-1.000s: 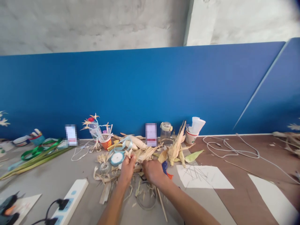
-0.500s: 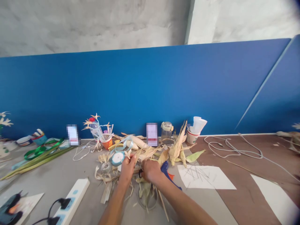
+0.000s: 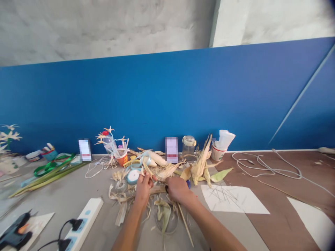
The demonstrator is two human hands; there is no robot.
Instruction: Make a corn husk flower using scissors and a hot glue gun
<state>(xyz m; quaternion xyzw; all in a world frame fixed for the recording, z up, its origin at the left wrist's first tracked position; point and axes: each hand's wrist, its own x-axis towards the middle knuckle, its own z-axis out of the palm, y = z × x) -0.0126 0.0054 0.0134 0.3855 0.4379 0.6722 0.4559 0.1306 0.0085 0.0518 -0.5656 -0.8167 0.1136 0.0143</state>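
My left hand (image 3: 143, 186) is closed, with thumb and fingers pinching a pale strip of corn husk (image 3: 148, 170) that sticks up above the fingertips. Close by on the right, my right hand (image 3: 178, 188) is curled with its knuckles up. A small dark part shows at its fingertips, but the rest of what it holds is hidden. Dry husk scraps (image 3: 121, 212) lie below and left of my hands. A roll of pale blue ribbon (image 3: 133, 176) sits just behind my left hand. Part of a blue tool (image 3: 188, 183) peeks out behind my right hand.
A white power strip (image 3: 87, 216) and a dark glue gun (image 3: 15, 232) lie at front left. Dried husks (image 3: 200, 167), a lidded jar (image 3: 188, 146) and paper cups (image 3: 218, 153) stand behind. At right are thin wires on white paper (image 3: 232, 198) and a white cable (image 3: 280, 170).
My right hand has shifted slightly right and now covers most of the blue tool. The husk strip in my left hand stands more upright. The whole view has slid a little.
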